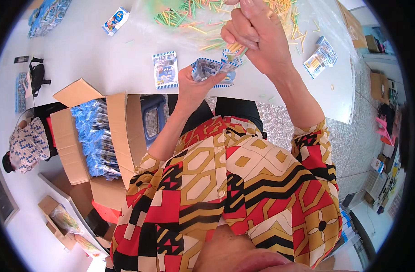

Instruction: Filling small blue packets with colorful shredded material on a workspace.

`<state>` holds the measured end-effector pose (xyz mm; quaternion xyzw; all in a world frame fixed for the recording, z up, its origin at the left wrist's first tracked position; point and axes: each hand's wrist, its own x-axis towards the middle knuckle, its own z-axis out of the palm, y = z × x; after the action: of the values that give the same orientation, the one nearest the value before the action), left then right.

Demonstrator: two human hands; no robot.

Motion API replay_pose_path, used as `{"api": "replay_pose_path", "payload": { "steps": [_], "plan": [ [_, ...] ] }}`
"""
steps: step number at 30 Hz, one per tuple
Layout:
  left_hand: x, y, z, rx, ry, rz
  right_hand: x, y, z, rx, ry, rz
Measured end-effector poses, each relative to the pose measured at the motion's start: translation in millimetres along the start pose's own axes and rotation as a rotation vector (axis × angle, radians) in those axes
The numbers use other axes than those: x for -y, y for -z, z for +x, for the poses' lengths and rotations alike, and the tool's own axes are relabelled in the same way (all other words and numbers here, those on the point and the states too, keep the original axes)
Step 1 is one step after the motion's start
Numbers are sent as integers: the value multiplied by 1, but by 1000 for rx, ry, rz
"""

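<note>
My left hand (192, 90) is closed round small blue-and-white packets (206, 69), one with its mouth spread wide. Thin pastel sticks (236, 48) are pinched in my right hand (257, 38), just above the left. Their lower ends meet the open top of a packet (230, 61); how deep they go in is hidden. Left of my hands a flat packet (165, 70) lies on the white table (139, 63). To the right lies another packet (321, 58) with sticks showing in it. Beyond my hands, green, pink and yellow sticks (189, 13) lie heaped on clear plastic sheeting.
An open cardboard box (117, 122) full of blue packets (95, 136) stands left of my lap, beside a blue stool (153, 115). One packet (116, 21) and a packet pile (49, 17) lie at the far left. Another person (31, 144) sits at the left edge.
</note>
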<state>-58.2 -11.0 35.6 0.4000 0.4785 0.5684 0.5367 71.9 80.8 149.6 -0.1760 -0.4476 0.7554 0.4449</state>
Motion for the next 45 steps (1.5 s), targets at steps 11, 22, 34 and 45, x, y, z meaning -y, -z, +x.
{"api": "replay_pose_path", "payload": {
  "steps": [11, 22, 34, 45],
  "plan": [
    [-2, 3, -6, -27, 31, -115, -11, -4, -8, 40, 47, -113],
    [-8, 7, -7, 16, -30, 25, -4, -6, -8, 164, -60, -365],
    [-23, -2, 9, 8, -194, -21, 11, 0, 10, 277, -87, -571],
    [-19, -7, 9, -3, -162, -213, 2, 1, 8, 311, -12, -1030]
  ]
}}
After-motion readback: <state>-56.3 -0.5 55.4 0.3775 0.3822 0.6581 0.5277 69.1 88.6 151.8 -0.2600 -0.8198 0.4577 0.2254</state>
